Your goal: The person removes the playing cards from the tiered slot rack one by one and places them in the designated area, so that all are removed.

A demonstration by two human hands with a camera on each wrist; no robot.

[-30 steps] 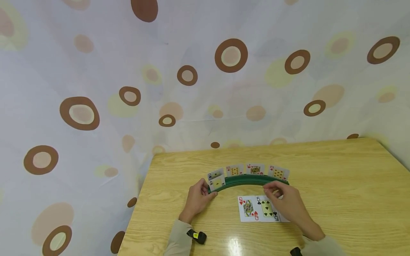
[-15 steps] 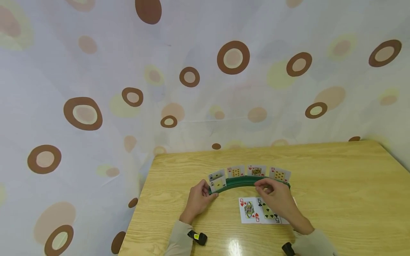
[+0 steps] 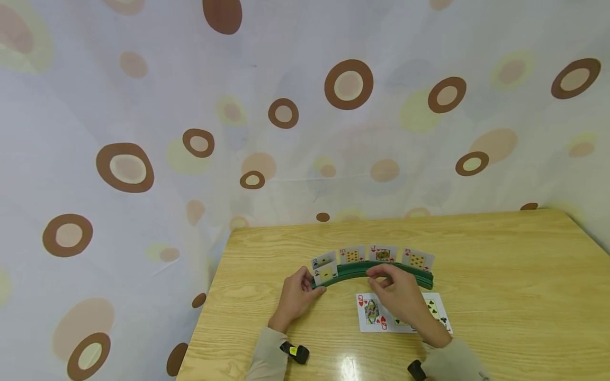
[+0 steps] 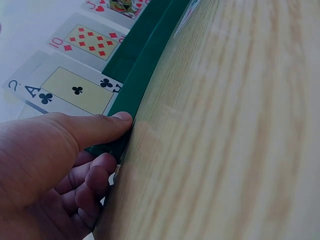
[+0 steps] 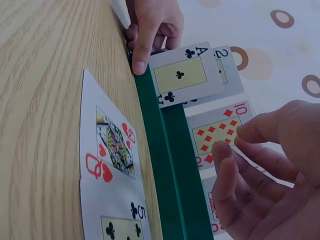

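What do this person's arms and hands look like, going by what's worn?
The left grip and right grip are bare, ungloved hands. The left sleeve and right sleeve are plain beige and reach near the wrists. A black left wrist unit bears a small yellow label; the right wrist unit, partly cut off, is also black.

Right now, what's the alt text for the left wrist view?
A person's left hand grips the end of a green, curved card rack. Upright in it are white playing cards: an ace of clubs overlapping a card marked 2, then a ten of diamonds and a partly cropped jack of hearts. A pale wood-grain tabletop fills the right.
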